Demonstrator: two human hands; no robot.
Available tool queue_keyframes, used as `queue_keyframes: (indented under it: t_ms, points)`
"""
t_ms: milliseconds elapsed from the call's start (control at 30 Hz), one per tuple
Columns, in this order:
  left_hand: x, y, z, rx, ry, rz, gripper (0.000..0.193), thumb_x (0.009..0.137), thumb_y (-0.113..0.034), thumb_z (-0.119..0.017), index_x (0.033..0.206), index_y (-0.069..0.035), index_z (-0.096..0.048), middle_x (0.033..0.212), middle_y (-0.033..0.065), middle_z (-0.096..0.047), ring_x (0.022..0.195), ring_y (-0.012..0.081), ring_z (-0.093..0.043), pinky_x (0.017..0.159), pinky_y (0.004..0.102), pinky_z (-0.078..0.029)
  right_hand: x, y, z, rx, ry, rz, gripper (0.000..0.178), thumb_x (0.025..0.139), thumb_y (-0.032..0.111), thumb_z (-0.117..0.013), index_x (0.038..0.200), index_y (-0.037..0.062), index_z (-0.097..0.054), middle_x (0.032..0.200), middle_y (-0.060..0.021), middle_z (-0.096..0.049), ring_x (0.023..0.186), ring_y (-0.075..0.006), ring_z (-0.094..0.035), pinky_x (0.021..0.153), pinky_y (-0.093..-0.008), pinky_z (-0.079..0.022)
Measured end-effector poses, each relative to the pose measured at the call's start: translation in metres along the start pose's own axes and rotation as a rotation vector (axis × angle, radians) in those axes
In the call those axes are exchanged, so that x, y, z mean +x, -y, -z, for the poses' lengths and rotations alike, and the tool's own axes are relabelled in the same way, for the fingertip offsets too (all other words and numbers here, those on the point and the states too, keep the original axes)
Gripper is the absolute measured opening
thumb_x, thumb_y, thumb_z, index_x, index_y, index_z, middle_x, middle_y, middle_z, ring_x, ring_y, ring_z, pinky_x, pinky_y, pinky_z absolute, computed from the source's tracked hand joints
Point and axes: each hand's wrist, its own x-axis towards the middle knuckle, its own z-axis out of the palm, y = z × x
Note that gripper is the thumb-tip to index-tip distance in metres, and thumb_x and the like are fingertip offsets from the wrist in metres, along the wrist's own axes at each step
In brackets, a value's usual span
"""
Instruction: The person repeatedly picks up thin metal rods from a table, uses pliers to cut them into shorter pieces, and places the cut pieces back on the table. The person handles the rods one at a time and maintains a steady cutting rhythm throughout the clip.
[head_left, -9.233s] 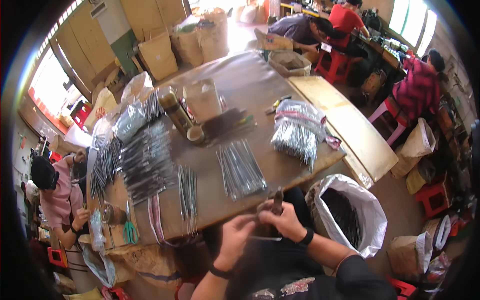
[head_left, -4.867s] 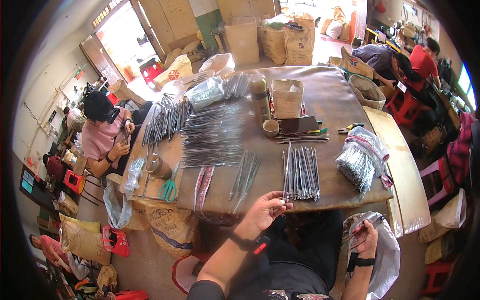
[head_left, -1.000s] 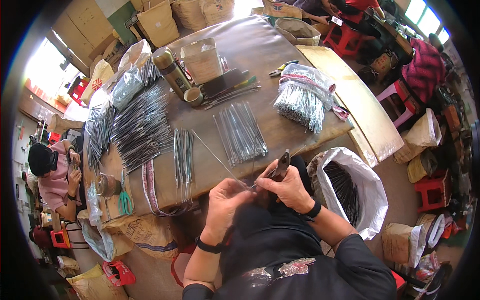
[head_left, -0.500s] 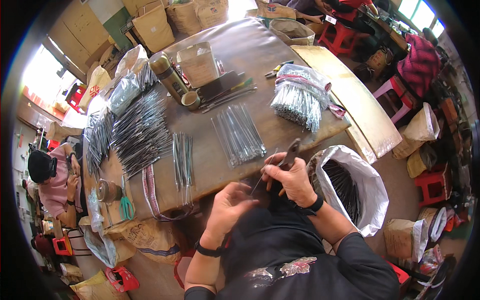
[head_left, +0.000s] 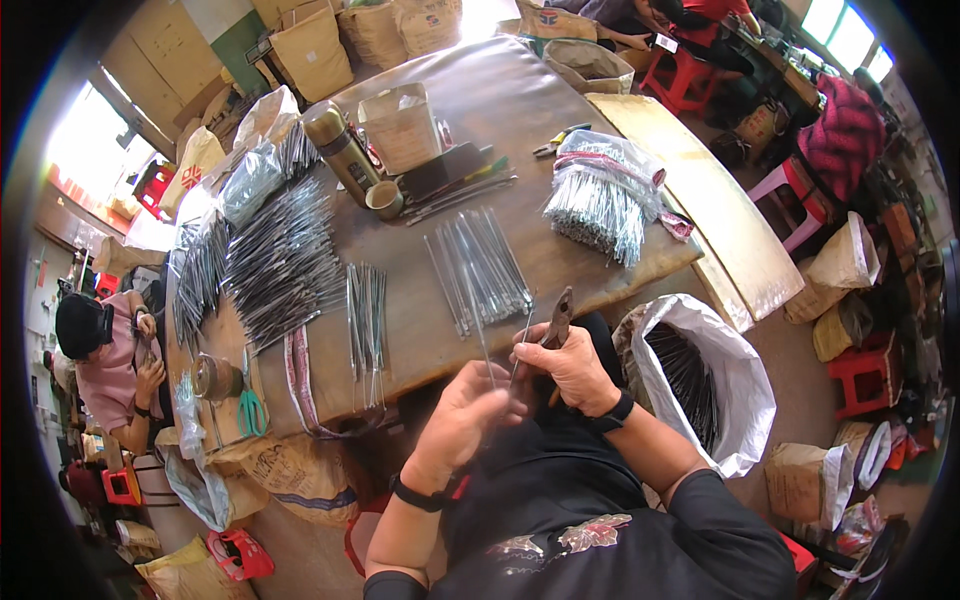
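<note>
My right hand is closed round a pair of pliers, their jaws pointing up and away from me. A thin metal rod rises from between its thumb and forefinger. To the left, my left hand pinches another thin metal rod, which is blurred by motion. Both hands hover just off the table's front edge, close together. Beyond them lies a neat row of thin metal rods on the brown table. A smaller group of rods is to its left.
A large rod pile covers the table's left. Beyond are a flask, a cup and a box. A bagged bundle of silvery rods lies right. A white sack stands beside me. Another person sits at far left.
My left hand has brought a blurred rod upright beside the row. My right hand has shifted slightly left, its pliers now tilted more upright.
</note>
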Motion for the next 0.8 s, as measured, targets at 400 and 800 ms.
queue_keyframes:
  t_ms: [400, 800]
  points:
    - [0.016, 0.024, 0.012, -0.073, -0.242, -0.084, 0.015, 0.083, -0.005, -0.069, 0.094, -0.005, -0.058, 0.073, 0.0005, -0.060, 0.053, 0.0073, -0.052, 0.044, 0.0170, -0.037, -0.003, -0.012, 0.009, 0.217, -0.046, -0.170, 0.024, 0.092, 0.017, -0.057, 0.100, -0.0059, -0.062, 0.091, -0.0133, -0.067, 0.081, -0.0201, -0.066, 0.075, -0.0304, -0.053]
    - [0.006, 0.015, 0.006, 0.574, -0.348, -0.341, 0.018, 0.085, 0.003, -0.063, 0.103, 0.002, -0.067, 0.078, -0.0028, -0.054, 0.059, 0.0027, -0.049, 0.051, 0.0175, -0.040, -0.036, -0.025, 0.046, -0.053, 0.355, -0.311, 0.056, 0.073, 0.004, -0.052, 0.127, 0.0026, -0.038, 0.101, -0.0179, -0.058, 0.075, -0.0263, -0.064, 0.063, -0.0316, -0.054]
